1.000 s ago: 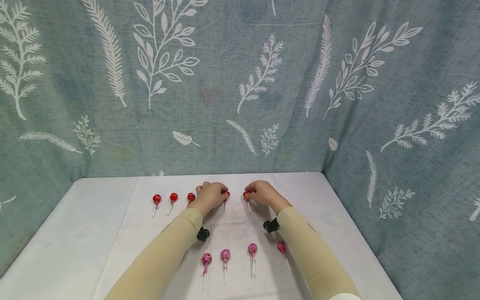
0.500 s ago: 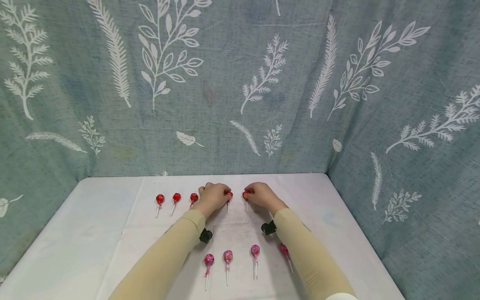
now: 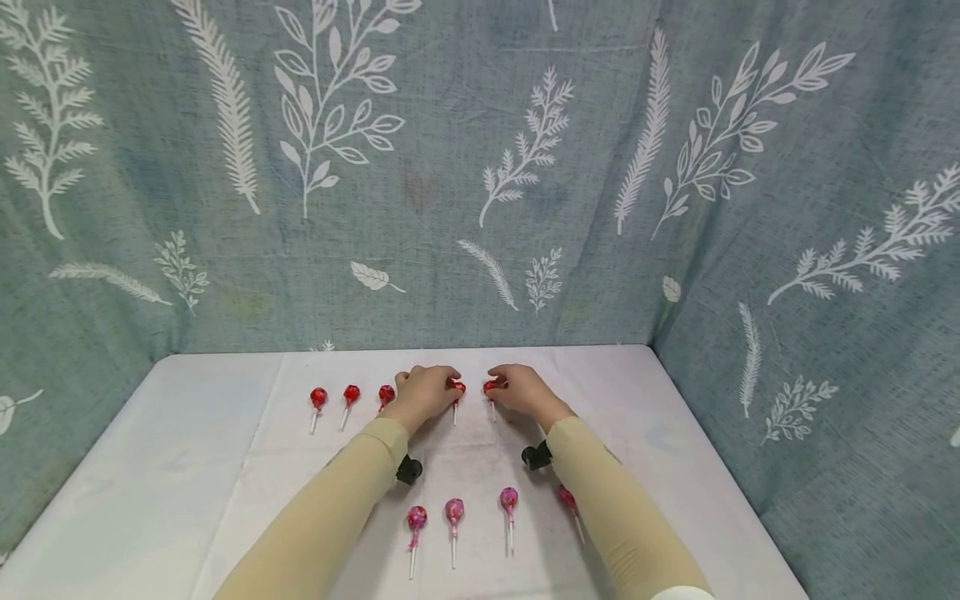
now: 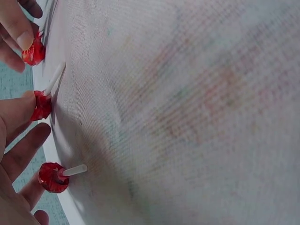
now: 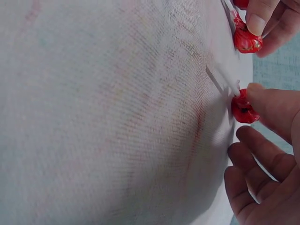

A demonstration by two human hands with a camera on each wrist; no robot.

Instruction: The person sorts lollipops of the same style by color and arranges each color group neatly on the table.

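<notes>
Near the table's far edge, my left hand (image 3: 423,393) holds a red-wrapped lollipop (image 3: 459,388) by its candy head, thumb against the wrapper. Just right of it, my right hand (image 3: 525,390) has its thumb and index finger at the head of another red lollipop (image 5: 244,108). Both white sticks point back toward me, and a small gap separates the two lollipops. A third red lollipop (image 4: 54,178) lies beside the left hand's other fingers. Farther left lie two more red lollipops, one (image 3: 318,397) outermost and one (image 3: 352,393) beside it.
Nearer me on the white tablecloth (image 3: 195,467) are pink lollipops: one (image 3: 417,518) at left, one (image 3: 454,510) beside it, one (image 3: 509,498) at centre right. Another (image 3: 567,497) is partly covered by the right sleeve (image 3: 622,508). A leaf-patterned curtain (image 3: 420,250) hangs behind.
The right hand and its lollipop have shifted slightly left, toward the left hand's lollipop. The right index finger now sits a little higher above the candy. The head view has shifted slightly.
</notes>
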